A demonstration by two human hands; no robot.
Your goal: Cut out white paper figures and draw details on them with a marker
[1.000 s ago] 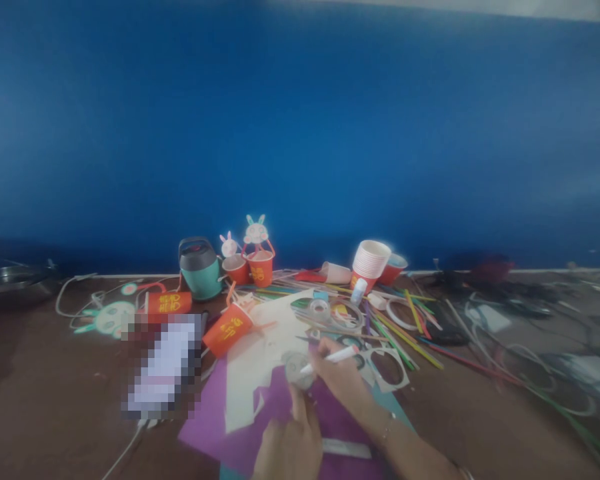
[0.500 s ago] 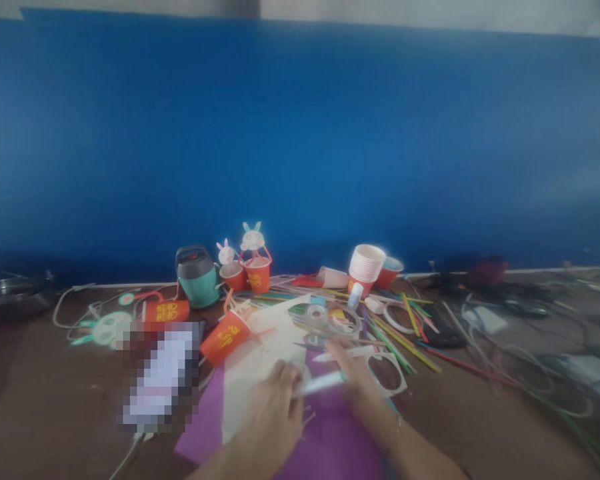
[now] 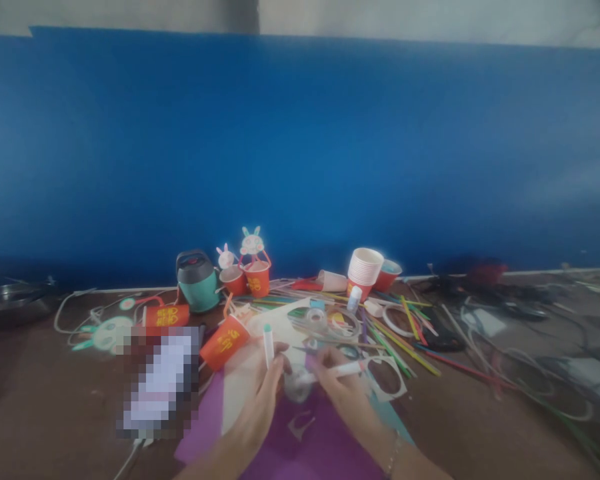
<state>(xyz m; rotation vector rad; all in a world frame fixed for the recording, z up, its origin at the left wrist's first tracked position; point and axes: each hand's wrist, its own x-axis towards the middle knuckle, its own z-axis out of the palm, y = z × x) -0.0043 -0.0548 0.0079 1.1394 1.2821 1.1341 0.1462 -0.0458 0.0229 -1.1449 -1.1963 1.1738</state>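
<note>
My left hand (image 3: 263,393) is closed around a white marker with a green end (image 3: 269,345), which stands nearly upright above the fingers. In my right hand (image 3: 343,390) lies a second white marker with a reddish end (image 3: 349,368), slanting across the fingers. A small pale round piece (image 3: 297,388) sits between the two hands; blur hides its details. Below it, a curved paper scrap (image 3: 301,425) rests on purple paper (image 3: 325,447). Under and beyond my left hand is a white sheet (image 3: 280,320).
An orange cup (image 3: 225,342) lies on its side at the left, near a blurred-out phone (image 3: 163,380). Behind stand a teal container (image 3: 197,283), bunny-topped cups (image 3: 257,277) and stacked paper cups (image 3: 365,267). Colored sticks (image 3: 405,343), tape rolls (image 3: 316,319) and cables (image 3: 525,367) spread to the right.
The green-ended marker has swung from lying level between the hands to upright in my left hand. The reddish-ended marker has moved slightly down and left with my right hand.
</note>
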